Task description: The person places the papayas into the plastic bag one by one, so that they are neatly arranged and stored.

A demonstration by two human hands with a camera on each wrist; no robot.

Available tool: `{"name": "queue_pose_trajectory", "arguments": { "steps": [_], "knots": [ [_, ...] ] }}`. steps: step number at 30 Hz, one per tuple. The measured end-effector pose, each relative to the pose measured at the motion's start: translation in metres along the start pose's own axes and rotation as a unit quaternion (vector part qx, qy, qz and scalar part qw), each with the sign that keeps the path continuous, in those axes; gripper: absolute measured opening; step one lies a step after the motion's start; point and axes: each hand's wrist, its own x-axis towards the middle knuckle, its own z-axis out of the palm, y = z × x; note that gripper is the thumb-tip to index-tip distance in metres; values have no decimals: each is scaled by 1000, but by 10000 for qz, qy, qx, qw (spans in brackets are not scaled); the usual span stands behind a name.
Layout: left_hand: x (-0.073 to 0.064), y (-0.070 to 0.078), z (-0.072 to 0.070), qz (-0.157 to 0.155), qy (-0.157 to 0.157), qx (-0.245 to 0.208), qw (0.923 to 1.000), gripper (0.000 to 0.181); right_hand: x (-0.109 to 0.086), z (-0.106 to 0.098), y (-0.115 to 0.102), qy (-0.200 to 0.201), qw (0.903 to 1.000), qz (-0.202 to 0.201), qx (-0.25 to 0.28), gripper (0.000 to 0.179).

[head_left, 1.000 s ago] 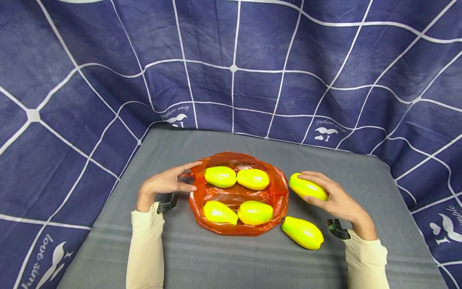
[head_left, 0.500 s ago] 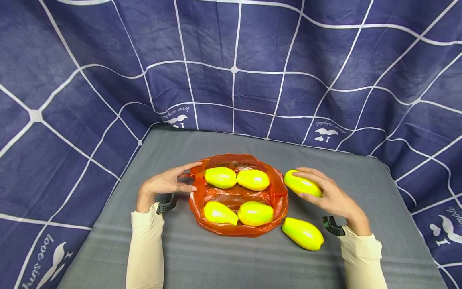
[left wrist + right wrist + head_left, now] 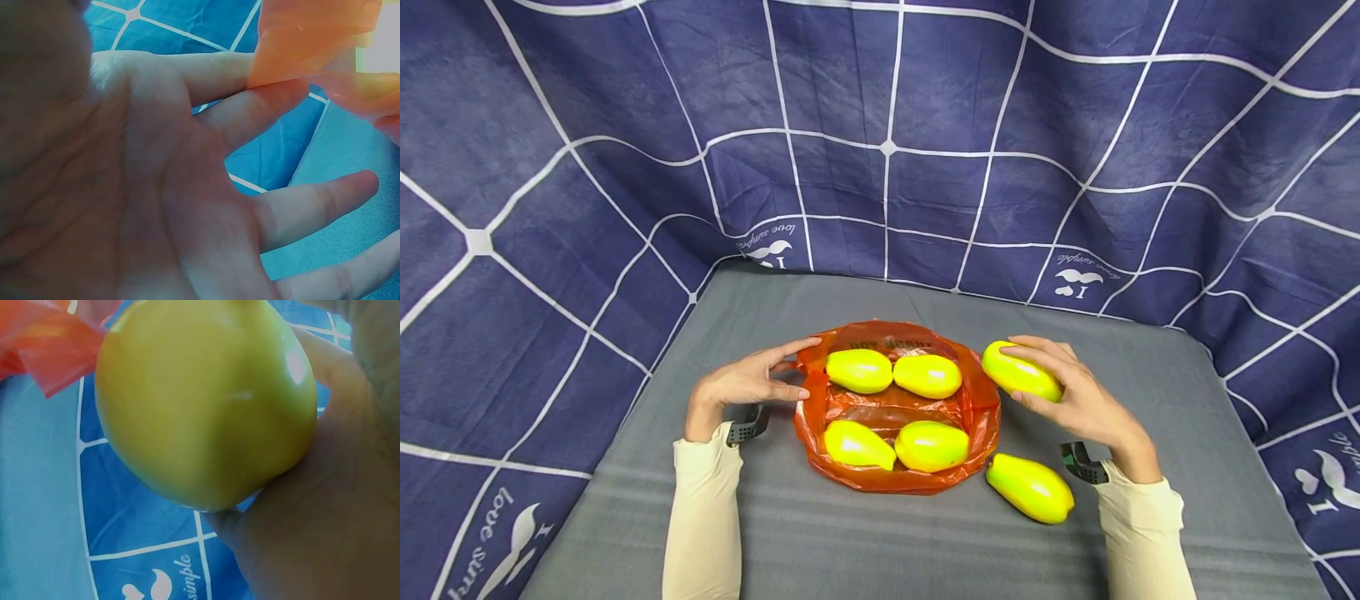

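Observation:
A red plastic bag (image 3: 910, 482) lies with its mouth spread wide, and several yellow-green papayas sit inside, among them one at the back left (image 3: 859, 371) and one at the front right (image 3: 931, 446). My left hand (image 3: 748, 379) touches the bag's left rim, its fingers mostly straight and spread; the left wrist view shows orange-looking film (image 3: 312, 44) against two fingers (image 3: 262, 109). My right hand (image 3: 1078, 396) grips another papaya (image 3: 1018, 371) just right of the bag's rim. In the right wrist view that papaya (image 3: 206, 406) hides part of the fingers.
One more papaya (image 3: 1030, 487) lies on the grey cloth (image 3: 850, 550) near the bag's front right. Blue cloth with white grid lines (image 3: 940, 192) hangs at the back and both sides.
My right hand has moved left and slightly away from me with its papaya, closer to the bag's right rim. The left hand and the bag stay about where they were.

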Motion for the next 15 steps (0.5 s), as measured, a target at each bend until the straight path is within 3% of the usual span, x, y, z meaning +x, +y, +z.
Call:
{"name": "queue_pose_trajectory", "arguments": {
  "steps": [9, 15],
  "knots": [
    [2, -1, 1, -33, 6, 61, 10000, 88, 9, 4, -6, -398, 9992, 76, 60, 60],
    [2, -1, 1, -41, -43, 1, 10000, 88, 17, 10, -10, -616, 9979, -199, 0, 57]
  ]
}}
